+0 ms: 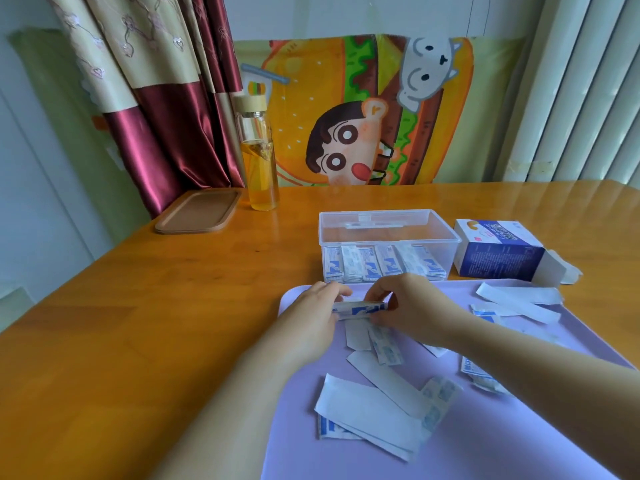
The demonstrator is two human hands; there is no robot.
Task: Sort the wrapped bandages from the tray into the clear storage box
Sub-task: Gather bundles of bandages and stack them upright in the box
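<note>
Wrapped bandages [360,308] pinched endwise by left hand [313,315], right hand [412,306], clear box [389,243] behind, carton [498,251] alongside

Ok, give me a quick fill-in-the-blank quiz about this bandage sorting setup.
The left hand and right hand together hold one wrapped ___.
The bottle stands to the ___ of the clear storage box.
The blue carton lies on that box's ___ side.
Missing words: bandage, left, right.
</note>
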